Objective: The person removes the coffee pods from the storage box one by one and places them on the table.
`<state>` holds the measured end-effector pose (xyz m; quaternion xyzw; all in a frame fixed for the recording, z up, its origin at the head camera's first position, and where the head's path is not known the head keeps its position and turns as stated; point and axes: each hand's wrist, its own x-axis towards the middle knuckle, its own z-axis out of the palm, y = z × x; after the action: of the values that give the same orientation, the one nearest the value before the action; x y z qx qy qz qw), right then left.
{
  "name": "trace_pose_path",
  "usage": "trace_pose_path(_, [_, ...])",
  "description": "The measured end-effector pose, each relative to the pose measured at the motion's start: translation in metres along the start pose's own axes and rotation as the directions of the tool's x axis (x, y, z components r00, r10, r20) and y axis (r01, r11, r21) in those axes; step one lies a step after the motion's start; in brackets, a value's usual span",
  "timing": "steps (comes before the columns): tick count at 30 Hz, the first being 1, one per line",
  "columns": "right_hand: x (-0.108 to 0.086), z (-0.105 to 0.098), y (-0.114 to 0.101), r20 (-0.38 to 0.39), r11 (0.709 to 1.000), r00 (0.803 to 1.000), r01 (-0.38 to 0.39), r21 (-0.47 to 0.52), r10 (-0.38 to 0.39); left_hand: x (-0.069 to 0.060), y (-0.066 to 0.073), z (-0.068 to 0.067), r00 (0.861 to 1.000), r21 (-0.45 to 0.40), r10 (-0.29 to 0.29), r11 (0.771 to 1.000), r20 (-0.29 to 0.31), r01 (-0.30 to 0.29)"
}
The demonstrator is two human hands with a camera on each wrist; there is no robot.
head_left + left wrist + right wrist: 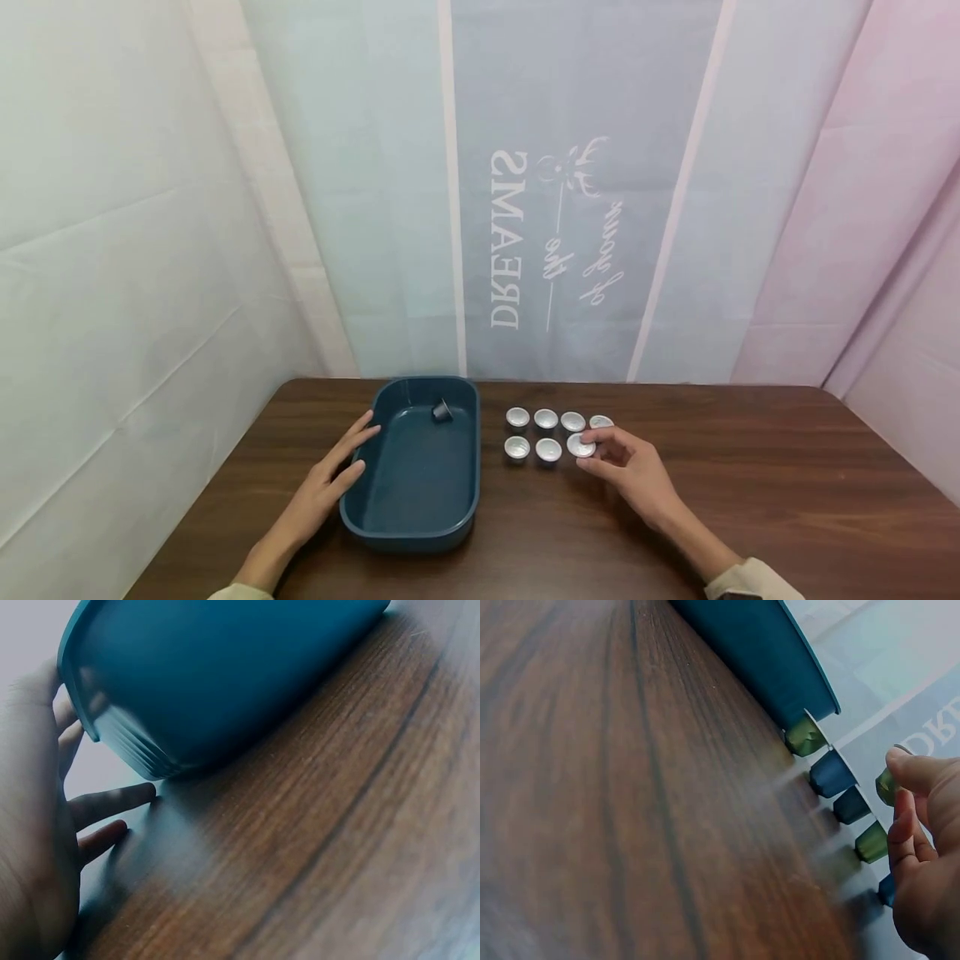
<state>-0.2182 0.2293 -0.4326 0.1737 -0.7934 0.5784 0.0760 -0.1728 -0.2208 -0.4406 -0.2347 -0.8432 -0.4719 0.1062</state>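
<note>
My right hand (pixel 633 475) pinches a green coffee capsule (pixel 886 787) between thumb and fingers. Its silver lid (pixel 580 446) faces up in the head view, and the right wrist view shows it raised off the table. Beside it several other capsules stand lid up in two rows, among them a blue capsule (pixel 832 774) and a green capsule (pixel 872 842). To their left is a deep blue-green plastic bin (pixel 420 533). A dark capsule (pixel 442 410) lies tilted inside, near the back. My left hand (pixel 322 487) rests with extended fingers against the bin's left rim.
The brown wood-grain table (pixel 750 467) extends to the right of the capsules and in front of the bin. Behind its far edge hangs a pale curtain (pixel 397 208) with mirrored, upside-down lettering. White fabric (pixel 135 250) hangs along the left side.
</note>
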Motion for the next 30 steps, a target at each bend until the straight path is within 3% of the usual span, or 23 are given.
trace_pose_path(15, [0.002, 0.002, 0.005, 0.023, 0.997, 1.0, -0.013, -0.076, 0.015, 0.002, -0.001, -0.003, 1.0, 0.014, 0.017, 1.0, 0.001, -0.017])
trace_pose_path(21, [0.0, 0.001, 0.001, 0.045, 0.993, 0.998, -0.028, -0.118, 0.033, -0.003, -0.003, 0.002, 1.0, -0.005, 0.018, 1.0, -0.003, -0.018])
trace_pose_path(30, [-0.001, 0.003, 0.016, 0.016, 0.982, 0.998, -0.05, -0.18, 0.054, 0.0, -0.006, 0.002, 1.0, 0.024, 0.016, 1.0, 0.001, -0.016])
